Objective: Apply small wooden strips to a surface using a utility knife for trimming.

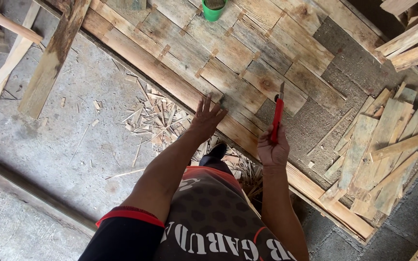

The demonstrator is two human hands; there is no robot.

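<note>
Now, your hands: two.
Left hand (206, 117): fingers spread, flat on the plank panel (247, 63).
Right hand (272, 147): clamped on one red cutter (277, 118).
Cups: one green cup (213, 9).

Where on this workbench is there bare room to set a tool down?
Bare grey board lies between the laid slats and the loose slat pile. The pile's corner is crowded, and so is the scrap heap on the floor.

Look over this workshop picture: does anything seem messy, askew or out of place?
Yes. A litter of pale wood offcuts and splinters lies scattered on the grey concrete floor below the plank panel's edge, beside the left hand. The right hand holds a red-handled utility knife, blade out.
</note>
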